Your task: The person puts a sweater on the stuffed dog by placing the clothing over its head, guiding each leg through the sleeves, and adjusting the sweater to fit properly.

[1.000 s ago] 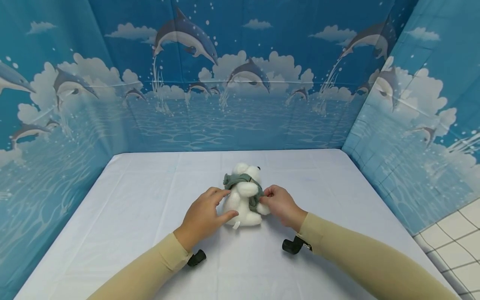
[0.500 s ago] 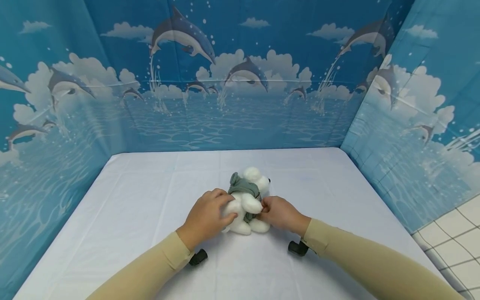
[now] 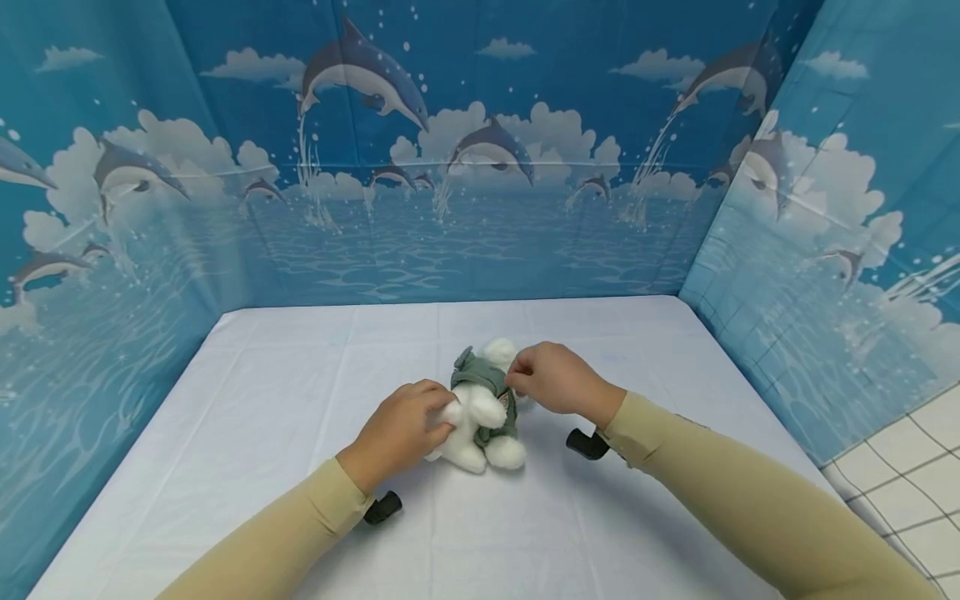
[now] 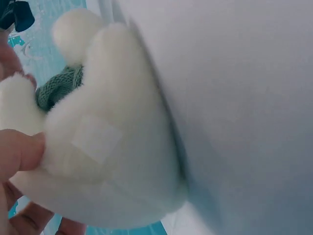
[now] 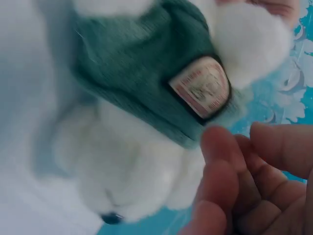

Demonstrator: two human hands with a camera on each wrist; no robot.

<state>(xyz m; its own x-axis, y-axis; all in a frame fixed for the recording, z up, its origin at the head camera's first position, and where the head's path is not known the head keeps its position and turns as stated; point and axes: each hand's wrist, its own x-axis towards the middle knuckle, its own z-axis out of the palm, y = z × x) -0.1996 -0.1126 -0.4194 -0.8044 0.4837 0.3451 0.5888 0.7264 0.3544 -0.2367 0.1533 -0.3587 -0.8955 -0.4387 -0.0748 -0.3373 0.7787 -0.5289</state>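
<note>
A white plush bear (image 3: 468, 408) with a dark nose sits on the white table, its front turned to the right. Around its neck is a green knitted scarf (image 5: 132, 63) with a printed patch (image 5: 203, 88) on the part hanging down the front. My left hand (image 3: 397, 433) grips the bear's back from the left, thumb and fingers around it. A pale tag (image 4: 97, 138) shows on the fur in the left wrist view. Near the bear's neck hovers my right hand (image 3: 562, 383), fingers loosely bent, thumb and fingertips apart. Its fingertips lie close to the scarf's edge; contact is unclear.
A white cloth covers the table (image 3: 300, 367). Blue curtains (image 3: 480, 242) printed with dolphins stand behind it and at both sides. Black camera mounts (image 3: 587, 444) hang under the wrists. White tiles (image 3: 900, 483) show at the right.
My right hand has risen from the scarf's lower end to the neck. The bear has turned its front more toward the camera, showing the patch. My left hand stays at its back.
</note>
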